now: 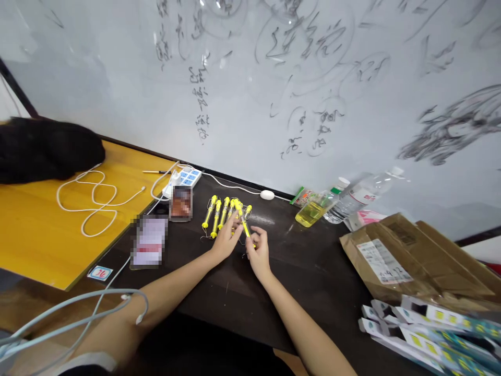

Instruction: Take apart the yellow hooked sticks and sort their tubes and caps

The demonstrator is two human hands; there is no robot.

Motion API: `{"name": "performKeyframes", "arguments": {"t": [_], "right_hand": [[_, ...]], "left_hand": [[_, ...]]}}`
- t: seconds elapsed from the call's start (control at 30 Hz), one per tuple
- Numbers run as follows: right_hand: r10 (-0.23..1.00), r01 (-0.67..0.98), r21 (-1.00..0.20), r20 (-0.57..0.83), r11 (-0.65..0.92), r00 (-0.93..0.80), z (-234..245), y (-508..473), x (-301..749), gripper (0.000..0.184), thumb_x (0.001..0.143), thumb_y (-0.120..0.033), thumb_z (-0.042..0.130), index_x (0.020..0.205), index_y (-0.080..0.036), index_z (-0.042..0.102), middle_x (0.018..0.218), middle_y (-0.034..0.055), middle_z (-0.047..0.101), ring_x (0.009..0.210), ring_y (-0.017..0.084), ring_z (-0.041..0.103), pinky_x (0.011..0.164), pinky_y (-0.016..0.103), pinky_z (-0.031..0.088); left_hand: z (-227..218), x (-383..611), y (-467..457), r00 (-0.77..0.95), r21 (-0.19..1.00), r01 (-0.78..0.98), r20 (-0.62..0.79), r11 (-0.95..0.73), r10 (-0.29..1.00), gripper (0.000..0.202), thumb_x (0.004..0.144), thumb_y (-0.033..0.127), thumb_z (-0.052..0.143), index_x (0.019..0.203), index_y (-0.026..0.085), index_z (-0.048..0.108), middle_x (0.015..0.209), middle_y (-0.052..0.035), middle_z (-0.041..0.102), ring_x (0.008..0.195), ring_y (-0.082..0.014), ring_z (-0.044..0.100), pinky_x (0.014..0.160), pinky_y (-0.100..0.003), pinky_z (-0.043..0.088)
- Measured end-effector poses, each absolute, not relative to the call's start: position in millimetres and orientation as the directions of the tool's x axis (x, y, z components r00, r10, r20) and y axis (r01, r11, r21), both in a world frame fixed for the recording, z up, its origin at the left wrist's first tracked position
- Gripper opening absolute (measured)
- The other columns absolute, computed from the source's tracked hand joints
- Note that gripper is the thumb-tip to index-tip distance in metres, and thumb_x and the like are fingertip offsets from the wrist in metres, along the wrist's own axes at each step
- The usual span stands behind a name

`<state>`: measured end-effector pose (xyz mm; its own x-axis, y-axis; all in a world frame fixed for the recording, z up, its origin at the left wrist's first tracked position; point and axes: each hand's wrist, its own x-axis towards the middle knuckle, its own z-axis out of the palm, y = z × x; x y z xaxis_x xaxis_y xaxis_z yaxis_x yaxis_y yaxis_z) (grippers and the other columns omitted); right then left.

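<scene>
Between my hands, above the dark table (pixel 301 271), is a slim yellow-and-clear tube that looks like a spring scale (pixel 246 227), tilted with its upper end toward the whiteboard. My right hand (pixel 259 256) pinches its lower end between thumb and fingers. Near the upper part, my left hand (pixel 226 239) has its fingers closed around the tube, and they partly hide it. Several more spring scales (pixel 216 218) lie side by side just beyond my left hand, with yellow end caps and thin wire hooks. Some are covered by my fingers.
A white power strip (pixel 188 177), a phone (pixel 149 241) and white cables (pixel 97 196) lie to the left. At the back right stand an oil-coloured bottle (pixel 313 209) and a clear water bottle (pixel 364 196). A brown cardboard package (pixel 415 256) and flattened boxes (pixel 430 334) occupy the right.
</scene>
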<state>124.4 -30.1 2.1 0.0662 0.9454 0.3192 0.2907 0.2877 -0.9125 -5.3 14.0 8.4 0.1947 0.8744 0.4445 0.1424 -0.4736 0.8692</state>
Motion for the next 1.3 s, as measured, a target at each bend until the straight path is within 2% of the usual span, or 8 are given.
{"name": "performKeyframes", "arguments": {"t": [0.1,0.17,0.3,0.47,0.63,0.73,1.1,1.3], "right_hand": [[0.942,0.314,-0.895,0.337,0.316,0.012,-1.7,-45.6,111.0,0.038,0.082,-0.035,0.05,0.116,-0.021,0.04,0.066,-0.0052,0.044,0.054,0.012,0.044,0.051,0.023,0.038],[0.944,0.38,-0.866,0.324,0.325,-0.069,-2.0,-54.4,107.3,0.036,0.08,-0.035,0.052,0.113,-0.021,0.043,0.066,-0.0041,0.046,0.056,0.013,0.046,0.052,0.024,0.038],[0.912,0.492,-0.78,0.404,0.387,-0.077,8.9,-58.2,117.7,0.017,0.082,-0.038,0.049,0.084,-0.021,0.051,0.062,-0.0034,0.042,0.057,0.013,0.042,0.055,0.025,0.035],[0.868,0.49,-0.818,0.449,0.303,0.213,24.4,-39.9,150.6,0.039,0.09,-0.044,0.04,0.058,-0.021,0.033,0.056,-0.0046,0.029,0.054,0.011,0.03,0.052,0.024,0.026],[0.939,0.443,-0.853,0.337,0.276,0.064,19.1,-30.2,166.0,0.045,0.088,-0.05,0.042,0.056,-0.02,0.033,0.055,-0.0044,0.029,0.054,0.01,0.029,0.052,0.024,0.024],[0.957,0.46,-0.847,0.289,0.266,-0.021,17.2,-30.2,164.6,0.045,0.088,-0.05,0.042,0.056,-0.019,0.037,0.055,-0.0039,0.032,0.054,0.01,0.031,0.053,0.024,0.025],[0.972,0.347,-0.91,0.193,0.228,-0.133,17.9,-28.5,162.6,0.027,0.088,-0.049,0.042,0.084,-0.022,0.044,0.06,-0.0062,0.038,0.052,0.01,0.035,0.05,0.021,0.031],[0.974,0.417,-0.885,0.143,0.204,-0.173,14.3,-26.3,165.8,0.041,0.09,-0.051,0.038,0.063,-0.02,0.04,0.057,-0.004,0.038,0.053,0.01,0.035,0.049,0.021,0.028]], "left_hand": [[10.1,-3.8,18.1,0.046,0.953,-0.1,0.292,-0.286,0.955,0.056,0.089,0.04,0.046,0.139,0.018,0.032,0.1,-0.008,0.061,0.071,-0.0134,0.061,0.058,-0.025,0.051],[12.2,-2.5,18.5,0.006,0.951,-0.211,0.232,-0.226,0.973,0.053,0.086,0.039,0.052,0.133,0.018,0.039,0.09,-0.0046,0.061,0.065,-0.0112,0.058,0.054,-0.022,0.047],[18.1,-0.2,10.2,0.207,0.946,-0.305,0.177,-0.108,0.962,0.036,0.086,0.038,0.049,0.115,0.016,0.05,0.071,0.0025,0.053,0.044,-0.0048,0.044,0.041,-0.018,0.036],[27.4,-4.2,-4.6,0.589,0.988,-0.102,0.151,-0.112,0.794,0.042,0.089,0.043,0.042,0.121,0.016,0.049,0.066,0.005,0.048,0.039,-0.0041,0.04,0.038,-0.017,0.029],[35.5,-14.1,-6.0,0.721,0.796,0.24,0.238,-0.556,0.651,0.032,0.087,0.045,0.05,0.1,0.018,0.062,0.064,0.0033,0.053,0.053,-0.0084,0.046,0.052,-0.02,0.03],[36.1,-16.9,-3.1,0.723,0.671,0.335,0.268,-0.662,0.637,0.03,0.086,0.045,0.052,0.096,0.019,0.063,0.068,0.0021,0.057,0.058,-0.0104,0.048,0.055,-0.021,0.029],[29.9,-25.5,10.1,0.734,0.818,0.321,0.104,-0.477,0.671,0.037,0.087,0.047,0.048,0.108,0.019,0.059,0.06,0.004,0.061,0.039,-0.0073,0.047,0.045,-0.018,0.032],[31.9,-27.4,9.6,0.731,0.786,0.33,0.136,-0.522,0.668,0.034,0.087,0.044,0.05,0.107,0.02,0.061,0.06,0.0039,0.062,0.045,-0.0081,0.048,0.051,-0.018,0.032]]}}
